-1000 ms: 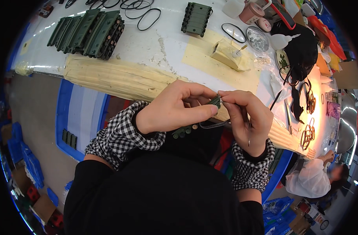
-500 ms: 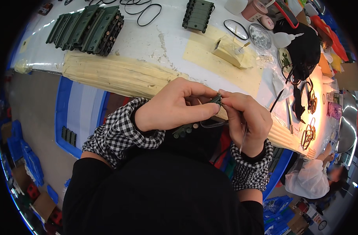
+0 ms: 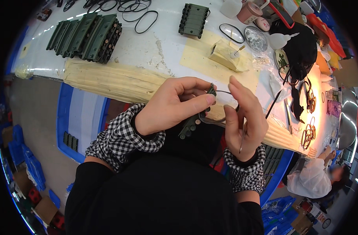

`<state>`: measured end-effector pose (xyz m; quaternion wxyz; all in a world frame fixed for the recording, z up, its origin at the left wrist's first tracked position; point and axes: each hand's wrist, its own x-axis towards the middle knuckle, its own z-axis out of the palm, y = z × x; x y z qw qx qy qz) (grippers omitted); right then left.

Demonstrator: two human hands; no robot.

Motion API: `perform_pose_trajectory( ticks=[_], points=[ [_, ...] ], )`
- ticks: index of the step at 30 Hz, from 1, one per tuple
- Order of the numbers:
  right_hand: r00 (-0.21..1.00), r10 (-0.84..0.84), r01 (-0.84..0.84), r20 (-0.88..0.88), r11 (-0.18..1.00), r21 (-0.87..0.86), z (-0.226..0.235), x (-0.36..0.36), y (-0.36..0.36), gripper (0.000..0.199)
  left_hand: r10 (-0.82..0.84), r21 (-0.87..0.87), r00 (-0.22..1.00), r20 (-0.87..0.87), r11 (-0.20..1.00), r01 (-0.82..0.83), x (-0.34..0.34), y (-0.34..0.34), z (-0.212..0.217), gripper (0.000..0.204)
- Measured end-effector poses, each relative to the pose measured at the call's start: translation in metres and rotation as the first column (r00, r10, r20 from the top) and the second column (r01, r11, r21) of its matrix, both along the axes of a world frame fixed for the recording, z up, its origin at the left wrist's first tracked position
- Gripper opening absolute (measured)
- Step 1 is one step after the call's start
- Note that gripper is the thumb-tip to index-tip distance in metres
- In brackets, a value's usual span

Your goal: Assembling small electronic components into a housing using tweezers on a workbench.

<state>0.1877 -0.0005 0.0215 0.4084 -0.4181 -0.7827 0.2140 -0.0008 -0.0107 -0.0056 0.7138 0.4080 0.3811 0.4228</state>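
Note:
My left hand point(image 3: 173, 102) pinches the end of a dark green toy tank chassis point(image 3: 191, 126) between thumb and fingers. Small round wheels show along the part below the hand; the rest is hidden by the fingers. A thin black toothed track loop point(image 3: 225, 92) hangs off the chassis end and spans toward the right hand. Just right of it, my right hand point(image 3: 250, 115) has its thumb and forefinger spread apart. A slim metal tool point(image 3: 242, 141), which looks like tweezers, lies tucked against that palm.
Several green chassis point(image 3: 93, 37) stand in a row at the far left, with a single chassis point(image 3: 194, 20) at the back. A tape-wrapped block point(image 3: 230, 56) sits on the table. Black track loops point(image 3: 147, 21) lie behind. Blue bins point(image 3: 65, 117) flank me; another person point(image 3: 310, 178) sits right.
My right hand has let go of the chassis end and drawn back, its fingers opening apart. The left hand, still gripping, has shifted slightly left, and more of the track loop and wheels shows.

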Motion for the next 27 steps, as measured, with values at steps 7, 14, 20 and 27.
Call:
perform_pose_trajectory(
  ticks=[7, 14, 20, 27],
  points=[
    [0.998, 0.0, -0.01, 0.069, 0.991, 0.136, -0.008, -0.015, -0.014, 0.025, 0.167, -0.021, 0.985, 0.041, 0.986, -0.166, 0.005, 0.001, -0.002, 0.036],
    [0.995, -0.064, 0.057, 0.082, 0.995, 0.079, -0.009, -0.024, -0.02, 0.019, 0.303, -0.051, 0.949, 0.088, 0.953, -0.299, 0.012, -0.001, -0.001, 0.04],
    [0.998, -0.031, 0.032, 0.053, 0.999, -0.014, -0.012, -0.029, -0.019, 0.016, 0.28, -0.045, 0.96, 0.031, 0.959, -0.278, 0.013, -0.001, -0.002, 0.037],
    [0.991, 0.079, -0.089, 0.108, 0.991, 0.095, -0.014, -0.027, -0.016, 0.013, 0.245, -0.057, 0.969, 0.042, 0.969, -0.242, 0.009, 0.0, -0.003, 0.034]
  ],
)
